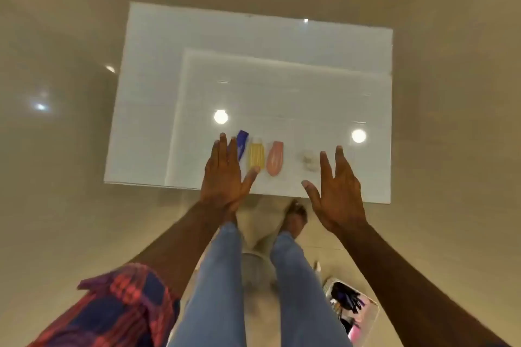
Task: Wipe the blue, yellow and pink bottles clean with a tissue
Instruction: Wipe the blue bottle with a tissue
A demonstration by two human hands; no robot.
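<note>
Both hands [225,175] [335,191] spread flat; bottles [256,155], tissue [309,160] untouched.

The person wore light blue jeans [222,276] and a red-and-navy plaid sleeve [118,307] pushed up on the left arm; the right forearm was bare, and the feet looked bare
</note>
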